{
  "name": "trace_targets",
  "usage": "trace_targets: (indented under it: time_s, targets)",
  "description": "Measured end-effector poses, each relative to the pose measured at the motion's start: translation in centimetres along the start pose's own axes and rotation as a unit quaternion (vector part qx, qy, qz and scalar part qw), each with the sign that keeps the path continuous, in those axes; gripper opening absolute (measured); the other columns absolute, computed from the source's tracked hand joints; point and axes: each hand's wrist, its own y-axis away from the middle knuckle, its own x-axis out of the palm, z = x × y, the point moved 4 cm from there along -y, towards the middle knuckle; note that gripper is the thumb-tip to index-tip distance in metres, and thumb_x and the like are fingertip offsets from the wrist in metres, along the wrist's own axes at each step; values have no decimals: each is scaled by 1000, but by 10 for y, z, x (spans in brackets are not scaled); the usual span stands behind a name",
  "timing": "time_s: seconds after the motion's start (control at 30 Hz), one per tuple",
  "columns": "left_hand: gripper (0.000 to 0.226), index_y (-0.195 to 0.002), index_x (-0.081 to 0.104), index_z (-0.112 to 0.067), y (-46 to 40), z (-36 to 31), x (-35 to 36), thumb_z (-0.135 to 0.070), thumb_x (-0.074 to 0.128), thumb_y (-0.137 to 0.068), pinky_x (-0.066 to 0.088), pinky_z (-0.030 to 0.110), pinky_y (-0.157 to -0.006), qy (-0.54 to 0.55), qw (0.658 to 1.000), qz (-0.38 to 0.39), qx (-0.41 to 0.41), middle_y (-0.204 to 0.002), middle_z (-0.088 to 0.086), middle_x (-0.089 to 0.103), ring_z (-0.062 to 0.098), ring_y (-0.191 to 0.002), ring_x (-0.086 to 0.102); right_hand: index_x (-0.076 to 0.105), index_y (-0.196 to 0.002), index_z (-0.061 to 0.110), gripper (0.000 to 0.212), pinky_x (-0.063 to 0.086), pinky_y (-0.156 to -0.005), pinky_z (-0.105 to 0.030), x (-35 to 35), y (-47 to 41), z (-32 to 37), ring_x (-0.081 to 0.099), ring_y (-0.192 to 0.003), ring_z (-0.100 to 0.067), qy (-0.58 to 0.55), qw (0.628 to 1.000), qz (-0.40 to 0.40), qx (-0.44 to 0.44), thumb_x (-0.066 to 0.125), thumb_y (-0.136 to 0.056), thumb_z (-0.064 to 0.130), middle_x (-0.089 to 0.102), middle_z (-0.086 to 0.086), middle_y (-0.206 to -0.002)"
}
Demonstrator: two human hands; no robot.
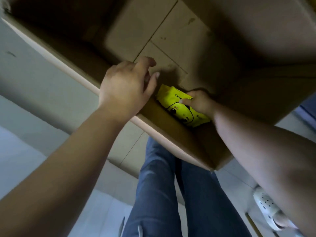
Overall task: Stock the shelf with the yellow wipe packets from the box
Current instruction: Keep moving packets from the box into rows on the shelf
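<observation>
Our two bare forearms fill the foreground as we lean over the cardboard box (171, 48), our jeans (171, 194) below it. Our left hand (126, 88) rests on the box's near rim, fingers loosely curled over the edge and seeming to steady it, with no packet in it. Our right hand (200, 101) reaches deep inside and grips the yellow wipe packet (181, 106), fingers curled over its upper side and the thumb pressed on its printed face.

That packet lies at the bottom of the box, against the near wall, close to the corner. Beyond it we see only bare cardboard floor, so we judge the box nearly emptied, with this among the last packets to go; part of the floor stays hidden in shadow. No shelf shows, so we cannot tell how much is stocked.

The packet's long axis runs from upper left to lower right along the near wall, with the printed face turned up toward us.
</observation>
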Motion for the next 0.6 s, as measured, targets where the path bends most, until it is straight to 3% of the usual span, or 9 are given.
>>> trace_targets:
  time_s: [0.1, 0.13, 0.2, 0.27, 0.4, 0.5, 0.6]
  targets:
    - [36, -117, 56, -7, -2, 2, -3, -33, 45, -94, 47, 35, -71, 27, 999, 5, -27, -86, 12, 65, 32, -82, 60, 62, -100, 15, 13, 37, -52, -11, -8, 1, 7, 50, -47, 9, 10, 1000, 13, 10, 59, -89, 20, 53, 4, -67]
    - [36, -120, 54, -8, -4, 2, -4, -33, 45, -94, 46, 34, -72, 36, 999, 9, -38, -88, 11, 64, 31, -84, 59, 62, -99, 13, 13, 38, -57, -16, -10, 2, 9, 52, -55, 7, 16, 1000, 11, 12, 57, -90, 21, 55, 0, -72]
    - [37, -123, 52, -10, -6, -1, -7, -33, 45, -95, 44, 31, -71, 53, 997, 18, -54, -91, 9, 62, 29, -87, 58, 61, -107, 0, 27, 35, -65, -20, -19, 5, 15, 55, -83, -13, 41, 999, -6, 7, 51, -94, 20, 57, -10, -89]
    - [38, -127, 48, -14, -11, -2, -6, -34, 44, -95, 43, 29, -72, 63, 995, 42, -69, -93, 4, 60, 24, -90, 57, 58, -113, -6, 34, 38, -71, -26, -31, 6, 23, 56, -99, -28, 68, 997, -39, 2, 45, -97, 21, 59, -21, -104]
    - [40, -131, 43, -17, -23, -1, -1, -36, 44, -95, 45, 28, -74, 95, 986, 109, -78, -91, -4, 53, 16, -89, 55, 52, -122, -4, 36, 30, -96, -27, -60, 7, 42, 40, -126, -32, 138, 986, -94, -11, 33, -100, 17, 47, -25, -133]
    - [40, -129, 44, -18, -36, -3, 5, -36, 46, -94, 49, 36, -86, 132, 976, 148, -87, -104, 5, 61, 23, -101, 58, 48, -125, -3, 37, 31, -92, -29, -83, 13, 54, 42, -124, -34, 169, 974, -147, -22, 31, -101, 18, 47, -25, -133]
    - [40, -128, 45, -18, -54, -10, 22, -36, 47, -93, 47, 32, -86, 121, 969, 201, -80, -111, 7, 61, 25, -107, 55, 49, -121, -4, 38, 37, -89, -34, -106, 27, 59, 48, -117, -37, 186, 964, -191, -15, 33, -101, 23, 52, -26, -126]
